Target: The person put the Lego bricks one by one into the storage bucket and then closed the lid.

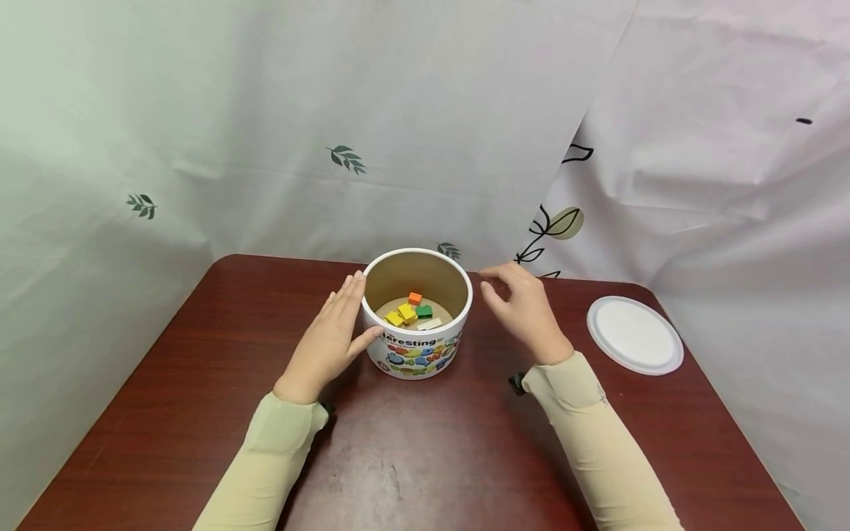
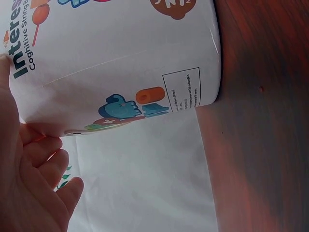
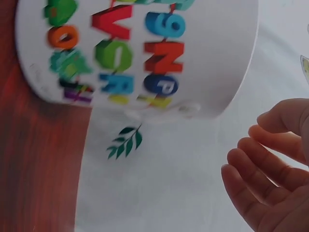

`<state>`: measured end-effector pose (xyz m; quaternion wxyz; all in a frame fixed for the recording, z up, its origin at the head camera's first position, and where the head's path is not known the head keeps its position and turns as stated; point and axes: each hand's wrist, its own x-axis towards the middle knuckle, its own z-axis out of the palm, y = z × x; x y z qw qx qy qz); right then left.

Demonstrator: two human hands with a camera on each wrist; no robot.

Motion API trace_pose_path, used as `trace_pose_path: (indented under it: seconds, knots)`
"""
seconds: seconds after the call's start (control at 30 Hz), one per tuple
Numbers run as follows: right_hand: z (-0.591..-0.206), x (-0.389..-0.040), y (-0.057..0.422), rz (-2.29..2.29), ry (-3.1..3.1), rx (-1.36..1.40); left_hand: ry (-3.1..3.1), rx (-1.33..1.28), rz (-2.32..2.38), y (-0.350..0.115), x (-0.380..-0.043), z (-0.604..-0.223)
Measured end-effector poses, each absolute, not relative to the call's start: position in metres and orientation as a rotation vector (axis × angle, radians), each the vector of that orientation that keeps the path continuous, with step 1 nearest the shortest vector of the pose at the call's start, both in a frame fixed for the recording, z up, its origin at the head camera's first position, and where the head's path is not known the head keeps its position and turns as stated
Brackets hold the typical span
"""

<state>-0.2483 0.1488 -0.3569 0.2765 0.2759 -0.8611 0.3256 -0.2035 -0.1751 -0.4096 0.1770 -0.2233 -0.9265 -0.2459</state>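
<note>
A round white bucket (image 1: 412,354) with colourful printed letters and pictures stands upright on the table. Inside, on its floor, lie an orange brick (image 1: 415,298), yellow bricks (image 1: 406,313), a green brick (image 1: 423,312) and a whitish brick (image 1: 429,324). My left hand (image 1: 325,335) rests along the bucket's left side with straight fingers, the thumb toward the front near the rim. Beyond the opposite side, my right hand (image 1: 524,306) hovers beside the rim, fingers loosely bent and holding nothing. In the right wrist view a gap shows between the right fingertips (image 3: 231,169) and the bucket wall.
A round white lid (image 1: 635,335) lies flat near the table's right edge. The dark red wooden table (image 1: 425,457) backs onto a pale curtain (image 1: 279,147) with leaf prints. Small black devices (image 1: 517,383) sit at the wrists.
</note>
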Motion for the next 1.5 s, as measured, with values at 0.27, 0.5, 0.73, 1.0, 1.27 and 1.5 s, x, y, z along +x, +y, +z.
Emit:
trace_pose_path:
  seconds: [0.27,0.5,0.73,1.0,1.27,1.5]
  knots:
    - [-0.371,-0.237,0.184,0.823,-2.425,0.695,-2.624,-0.634,-0.698,-0.175,-0.203,-0.408]
    - [-0.384,-0.229,0.216,0.778,-2.651,0.604,-2.629,-0.634,-0.700,-0.176,-0.203,-0.409]
    - [-0.394,-0.228,0.255,0.727,-2.837,0.427,-2.659,-0.613,-0.710,-0.177,-0.201,-0.408]
    - [-0.402,-0.222,0.295,0.748,-2.864,0.227,-2.653,-0.614,-0.707,-0.177,-0.202,-0.409]
    - [-0.403,-0.222,0.321,0.648,-2.921,0.061,-2.630,-0.630,-0.715,-0.175,-0.203,-0.409]
    - [-0.405,-0.224,0.331,0.573,-3.023,0.028,-2.653,-0.620,-0.727,-0.175,-0.201,-0.408]
